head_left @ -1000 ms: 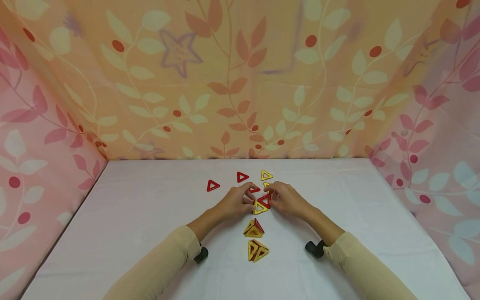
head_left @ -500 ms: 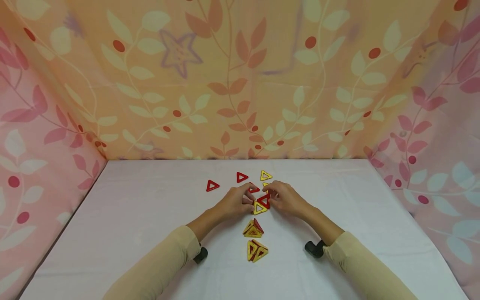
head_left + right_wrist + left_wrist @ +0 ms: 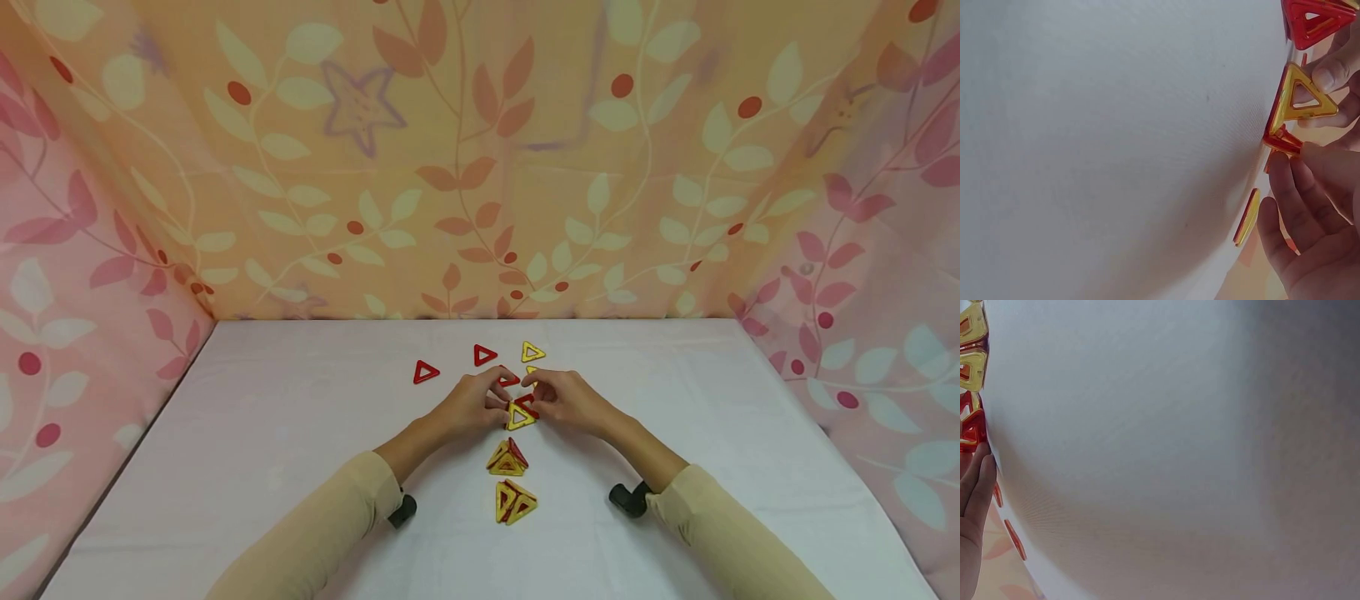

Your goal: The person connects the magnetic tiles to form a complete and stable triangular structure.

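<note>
In the head view, my left hand (image 3: 474, 404) pinches a yellow triangular magnetic tile (image 3: 522, 424) that stands tilted above the table. The right wrist view shows a thumb on that yellow tile (image 3: 1313, 112). Opposite, my right hand (image 3: 573, 402) pinches a red triangular tile (image 3: 527, 400) at the yellow one's edge; its fingertips partly cover it. From the right wrist, the red tile (image 3: 1286, 145) meets the yellow tile low down. Nearer the body sit two small yellow-and-red pyramids, one upper (image 3: 507, 468) and one lower (image 3: 504, 504).
Loose red tiles lie beyond the hands: one at left (image 3: 418, 378), one at the back (image 3: 480, 361), one beside the left fingers (image 3: 510, 382). A yellow tile (image 3: 531, 357) lies at the back, another (image 3: 530, 369) partly behind the right hand. Patterned cloth (image 3: 480, 208) hangs behind the table.
My right hand has lowered slightly toward me, and its fingers now cover more of the red tile. The left hand and both pyramids have stayed in place.
</note>
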Demonstrator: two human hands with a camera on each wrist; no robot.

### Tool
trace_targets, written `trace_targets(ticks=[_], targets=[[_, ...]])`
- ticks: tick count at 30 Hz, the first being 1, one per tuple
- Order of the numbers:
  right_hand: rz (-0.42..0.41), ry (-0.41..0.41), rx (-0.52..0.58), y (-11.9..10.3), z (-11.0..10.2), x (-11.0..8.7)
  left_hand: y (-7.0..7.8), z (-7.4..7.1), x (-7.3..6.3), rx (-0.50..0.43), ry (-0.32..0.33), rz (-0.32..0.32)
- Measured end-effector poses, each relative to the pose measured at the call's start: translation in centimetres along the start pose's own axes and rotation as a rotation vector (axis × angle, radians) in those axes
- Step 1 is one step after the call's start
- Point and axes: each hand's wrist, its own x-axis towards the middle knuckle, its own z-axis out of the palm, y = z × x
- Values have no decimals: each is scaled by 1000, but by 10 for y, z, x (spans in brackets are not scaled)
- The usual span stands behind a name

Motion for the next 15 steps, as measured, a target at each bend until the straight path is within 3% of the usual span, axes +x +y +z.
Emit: trace_targets(ticks=[15], targets=[[-13, -54, 9, 0, 2, -3, 0, 3, 1, 16, 8, 4]])
